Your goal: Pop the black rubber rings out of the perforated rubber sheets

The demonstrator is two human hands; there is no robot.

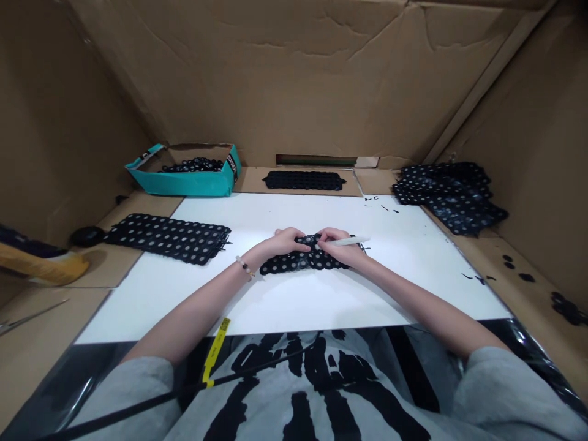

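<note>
Diffuse, cool light fell brightest on the white board [413,257], while the cardboard walls [294,92] dimmed toward the upper corners. Faint shadows lay beside the forearms [202,300]; glare streaked the glossy black surface [523,339]. Wide-angle distortion stretched the margins; fine detail in the central dotted black piece [285,264] was soft.

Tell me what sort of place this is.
Probably a small handcraft or assembly workstation: cardboard walls stand around a white work surface, an open teal box sits far left, and the right hand holds a pen-like tool over a black dotted sheet.
</note>
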